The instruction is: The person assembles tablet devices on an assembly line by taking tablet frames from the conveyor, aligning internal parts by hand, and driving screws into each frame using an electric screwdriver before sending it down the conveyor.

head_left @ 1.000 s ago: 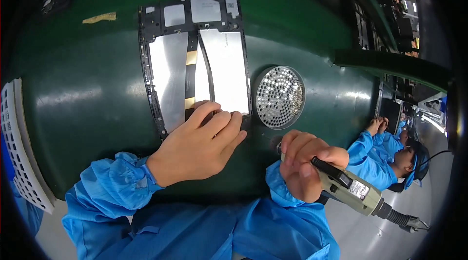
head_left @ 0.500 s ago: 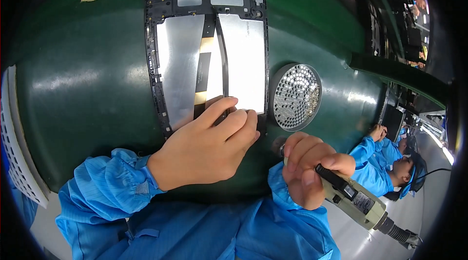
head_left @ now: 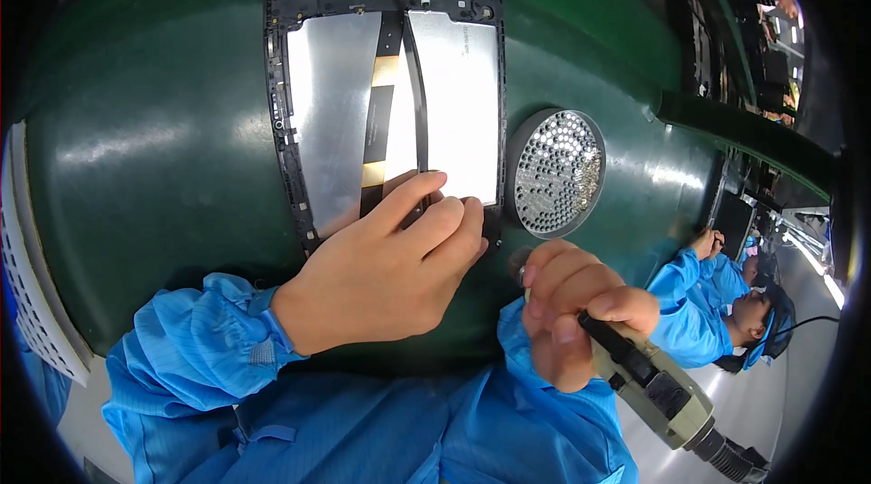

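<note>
While the view has shifted over the last second, the right hand (head_left: 585, 312) stays wrapped around a powered screwdriver (head_left: 667, 402); the left hand (head_left: 376, 280) rests with bent fingers over a black strip (head_left: 420, 112), pinching or not I cannot tell. Beneath lies an open tablet-like panel (head_left: 334, 112) on the table (head_left: 163, 212), left of a round tray (head_left: 514, 171); little else has changed, suggesting no visible advance.

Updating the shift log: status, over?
Left hand over lower end of black-framed silver panel. Right hand gripping green-gray power tool, off panel. Round gray tray close at panel's right.
</note>
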Available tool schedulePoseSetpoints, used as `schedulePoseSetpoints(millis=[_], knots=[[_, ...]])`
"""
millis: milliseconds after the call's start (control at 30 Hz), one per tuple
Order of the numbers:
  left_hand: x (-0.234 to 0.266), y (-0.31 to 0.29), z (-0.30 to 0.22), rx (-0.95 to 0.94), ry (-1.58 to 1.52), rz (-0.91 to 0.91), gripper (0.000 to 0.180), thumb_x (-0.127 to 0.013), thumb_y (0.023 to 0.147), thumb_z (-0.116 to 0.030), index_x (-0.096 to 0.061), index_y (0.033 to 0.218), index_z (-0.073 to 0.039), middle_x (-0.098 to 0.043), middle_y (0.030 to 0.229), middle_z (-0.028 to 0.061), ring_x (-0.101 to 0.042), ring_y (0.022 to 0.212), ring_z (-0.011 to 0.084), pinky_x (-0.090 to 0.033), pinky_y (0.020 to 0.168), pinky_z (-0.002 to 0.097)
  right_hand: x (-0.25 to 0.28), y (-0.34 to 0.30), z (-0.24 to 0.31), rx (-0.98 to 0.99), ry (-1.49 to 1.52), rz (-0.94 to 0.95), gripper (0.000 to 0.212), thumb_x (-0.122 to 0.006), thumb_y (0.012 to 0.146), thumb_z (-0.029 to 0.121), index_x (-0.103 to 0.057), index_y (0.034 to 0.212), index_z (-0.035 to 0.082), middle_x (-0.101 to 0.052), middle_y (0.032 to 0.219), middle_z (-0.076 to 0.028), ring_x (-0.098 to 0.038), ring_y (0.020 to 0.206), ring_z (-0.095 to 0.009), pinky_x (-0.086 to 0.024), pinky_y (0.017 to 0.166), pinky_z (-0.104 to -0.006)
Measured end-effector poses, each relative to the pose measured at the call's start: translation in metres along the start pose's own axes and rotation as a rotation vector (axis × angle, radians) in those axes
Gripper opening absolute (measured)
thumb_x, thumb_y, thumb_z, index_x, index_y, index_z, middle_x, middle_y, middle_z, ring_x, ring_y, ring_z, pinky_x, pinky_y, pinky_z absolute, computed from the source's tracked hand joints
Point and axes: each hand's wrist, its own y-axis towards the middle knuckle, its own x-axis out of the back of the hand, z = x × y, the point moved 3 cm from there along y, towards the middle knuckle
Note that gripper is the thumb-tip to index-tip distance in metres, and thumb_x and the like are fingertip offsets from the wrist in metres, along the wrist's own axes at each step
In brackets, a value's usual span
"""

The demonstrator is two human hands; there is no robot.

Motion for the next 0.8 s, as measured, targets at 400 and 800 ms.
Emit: schedulePoseSetpoints(millis=[400,800], knots=[[0.003,0.002,0.001,-0.031,0.007,0.046,0.024,-0.065,0.077,-0.008,-0.07,0.101,-0.004,-0.061,0.11,0.017,-0.055,0.099,0.0279,-0.042,0.098,0.0469,0.041,0.012,-0.002,0.049,0.008,-0.252,0.035,-0.061,0.083,0.009,-0.046,0.114,0.008,-0.049,0.064,-0.007,-0.05,0.054,-0.02,-0.043,0.058,-0.0388],[0.004,0.001,0.001,-0.029,0.023,0.05,0.027,-0.064,0.076,-0.009,-0.069,0.102,-0.005,-0.062,0.11,0.0163,-0.056,0.097,0.0266,-0.042,0.098,0.047,0.033,0.016,-0.015,-0.013,-0.062,-0.239,0.034,-0.056,0.082,0.011,-0.048,0.115,0.009,-0.047,0.063,-0.006,-0.046,0.058,-0.018,-0.039,0.061,-0.0387]])
